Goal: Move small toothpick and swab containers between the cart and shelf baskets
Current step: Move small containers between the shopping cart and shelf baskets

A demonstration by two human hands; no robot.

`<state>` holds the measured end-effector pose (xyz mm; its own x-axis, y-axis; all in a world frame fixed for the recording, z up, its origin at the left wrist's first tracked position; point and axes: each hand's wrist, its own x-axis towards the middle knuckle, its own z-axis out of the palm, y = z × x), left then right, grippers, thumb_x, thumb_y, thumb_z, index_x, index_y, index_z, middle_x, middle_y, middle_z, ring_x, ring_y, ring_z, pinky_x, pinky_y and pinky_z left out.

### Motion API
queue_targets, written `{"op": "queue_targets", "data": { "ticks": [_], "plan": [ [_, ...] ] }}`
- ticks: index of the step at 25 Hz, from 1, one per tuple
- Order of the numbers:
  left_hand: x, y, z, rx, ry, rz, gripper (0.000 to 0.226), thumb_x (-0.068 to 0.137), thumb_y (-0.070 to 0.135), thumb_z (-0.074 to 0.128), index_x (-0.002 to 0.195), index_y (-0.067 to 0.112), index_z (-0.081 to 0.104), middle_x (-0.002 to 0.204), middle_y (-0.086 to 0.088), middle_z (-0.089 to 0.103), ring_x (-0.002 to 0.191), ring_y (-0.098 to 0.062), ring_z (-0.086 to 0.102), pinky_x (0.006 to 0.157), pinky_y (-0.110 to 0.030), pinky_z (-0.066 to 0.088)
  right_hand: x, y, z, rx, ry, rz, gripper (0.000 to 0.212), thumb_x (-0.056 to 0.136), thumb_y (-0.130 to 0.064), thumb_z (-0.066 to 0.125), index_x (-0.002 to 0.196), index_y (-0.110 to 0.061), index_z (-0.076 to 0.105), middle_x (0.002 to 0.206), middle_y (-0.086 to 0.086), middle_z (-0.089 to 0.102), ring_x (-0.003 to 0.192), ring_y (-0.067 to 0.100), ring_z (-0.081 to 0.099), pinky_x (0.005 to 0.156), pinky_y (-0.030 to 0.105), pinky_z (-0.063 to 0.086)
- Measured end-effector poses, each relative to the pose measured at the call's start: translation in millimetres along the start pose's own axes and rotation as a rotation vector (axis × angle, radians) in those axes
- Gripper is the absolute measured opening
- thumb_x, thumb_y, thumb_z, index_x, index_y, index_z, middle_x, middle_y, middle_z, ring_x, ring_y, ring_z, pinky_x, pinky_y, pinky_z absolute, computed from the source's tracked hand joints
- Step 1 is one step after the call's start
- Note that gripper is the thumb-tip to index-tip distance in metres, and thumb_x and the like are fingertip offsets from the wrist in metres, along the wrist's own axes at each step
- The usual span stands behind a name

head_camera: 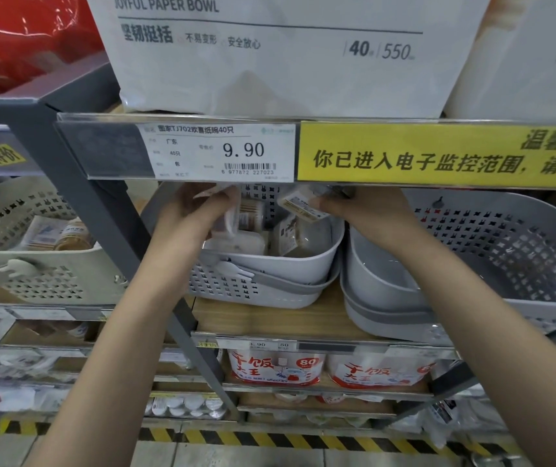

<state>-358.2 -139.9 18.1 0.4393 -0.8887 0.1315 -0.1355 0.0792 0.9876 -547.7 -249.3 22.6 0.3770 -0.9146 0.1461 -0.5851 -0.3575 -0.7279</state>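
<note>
Left hand (195,210) grips clear packet (232,217) | right hand (367,210) pinches small box (300,205) | grey basket (303,261) holds swab containers (251,215)

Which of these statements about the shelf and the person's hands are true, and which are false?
1. Both hands reach into the middle grey basket. True.
2. The right hand holds a small flat box. True.
3. The price tag above the hands reads 3.50. False: it reads 9.90.
4. The left hand hangs idle beside the shelf. False: it grips a small packet over the basket.
5. The strip to the right of the price tag is blue. False: it is yellow with dark characters.
6. A cream basket stands to the left of the grey upright. True.
</note>
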Motion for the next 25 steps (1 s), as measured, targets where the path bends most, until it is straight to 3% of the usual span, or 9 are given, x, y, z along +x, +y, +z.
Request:
{"op": "queue_targets", "data": {
  "ticks": [2, 5, 9, 12, 14, 16, 18, 22, 25],
  "plan": [
    [-12, -2, -2, -0.057, -0.076, 0.01, 0.028, 0.08, 0.024, 0.07, 0.106, 0.029, 0.059, 0.102, 0.011, 0.07, 0.099, -0.005, 0.065, 0.078, -0.022, 0.05, -16, -4, -5, -0.161, 0.044, -0.096, 0.015, 0.085, -0.03, 0.069, 0.092, -0.017, 0.064, 0.09, -0.001, 0.062, 0.08, 0.007, 0.051, 0.063, 0.003, 0.034],
    [-30, -8, -6, -0.086, -0.149, 0.026, 0.048, 0.07, 0.034, 0.074, 0.114, 0.022, 0.059, 0.112, -0.001, 0.068, 0.109, -0.02, 0.063, 0.092, -0.037, 0.05, -48, -2, -12, -0.244, 0.174, -0.352, 0.04, 0.08, -0.023, 0.074, 0.117, -0.015, 0.064, 0.113, 0.002, 0.066, 0.106, 0.018, 0.056, 0.087, 0.02, 0.041],
    [-49, -13, -1, -0.157, -0.281, 0.012, 0.074, 0.053, 0.034, 0.076, 0.122, 0.017, 0.056, 0.111, -0.004, 0.068, 0.105, -0.02, 0.064, 0.08, -0.022, 0.053, -106, 8, -21, -0.227, 0.298, -0.41, 0.039, 0.079, -0.016, 0.072, 0.117, -0.011, 0.063, 0.107, -0.007, 0.059, 0.102, 0.008, 0.054, 0.085, 0.013, 0.039],
    [-64, -13, 14, -0.214, -0.419, 0.003, 0.071, 0.039, 0.029, 0.082, 0.108, 0.034, 0.065, 0.105, 0.001, 0.07, 0.095, -0.015, 0.068, 0.069, -0.019, 0.054, -154, 12, -30, -0.133, 0.4, -0.304, 0.049, 0.077, -0.017, 0.074, 0.123, -0.015, 0.058, 0.111, -0.012, 0.06, 0.107, 0.003, 0.055, 0.09, 0.01, 0.04],
    [-76, -12, 31, -0.215, -0.565, -0.002, 0.08, 0.03, 0.039, 0.091, 0.106, 0.038, 0.067, 0.105, 0.002, 0.071, 0.091, -0.012, 0.069, 0.066, -0.019, 0.054, -185, 20, -39, 0.009, 0.482, -0.167, 0.053, 0.072, -0.024, 0.08, 0.119, -0.025, 0.055, 0.111, -0.024, 0.06, 0.109, -0.005, 0.055, 0.092, 0.009, 0.042],
    [-90, -10, 57, -0.233, -0.704, -0.025, 0.084, 0.029, 0.043, 0.092, 0.108, 0.036, 0.066, 0.106, 0.002, 0.07, 0.091, -0.013, 0.069, 0.064, -0.02, 0.054, -218, 33, -51, 0.117, 0.583, -0.023, 0.048, 0.068, -0.031, 0.082, 0.109, -0.033, 0.057, 0.106, -0.023, 0.064, 0.108, -0.001, 0.059, 0.091, 0.017, 0.047],
    [-108, -12, 92, -0.276, -0.808, -0.066, 0.083, 0.032, 0.024, 0.088, 0.111, 0.029, 0.064, 0.106, 0.002, 0.071, 0.09, -0.013, 0.069, 0.062, -0.02, 0.054, -255, 52, -67, 0.153, 0.691, 0.093, 0.043, 0.068, -0.03, 0.083, 0.103, -0.036, 0.06, 0.104, -0.017, 0.067, 0.104, 0.006, 0.062, 0.088, 0.025, 0.051],
    [-156, -13, 173, -0.279, -0.974, -0.112, 0.073, 0.042, 0.02, 0.079, 0.112, 0.024, 0.058, 0.099, 0.005, 0.072, 0.082, -0.008, 0.07, 0.059, -0.018, 0.053, -328, 93, -104, 0.24, 0.896, 0.252, 0.039, 0.064, -0.025, 0.08, 0.093, -0.045, 0.064, 0.098, -0.018, 0.069, 0.089, 0.0, 0.065, 0.074, 0.011, 0.048],
    [-201, -15, 246, -0.27, -1.069, -0.19, 0.075, 0.042, 0.014, 0.082, 0.112, 0.02, 0.057, 0.099, 0.0, 0.072, 0.082, -0.01, 0.07, 0.06, -0.018, 0.053, -396, 135, -133, 0.222, 0.974, 0.364, 0.041, 0.062, -0.032, 0.087, 0.095, -0.042, 0.065, 0.103, -0.017, 0.068, 0.092, -0.003, 0.063, 0.078, 0.012, 0.047]
  ]
}}
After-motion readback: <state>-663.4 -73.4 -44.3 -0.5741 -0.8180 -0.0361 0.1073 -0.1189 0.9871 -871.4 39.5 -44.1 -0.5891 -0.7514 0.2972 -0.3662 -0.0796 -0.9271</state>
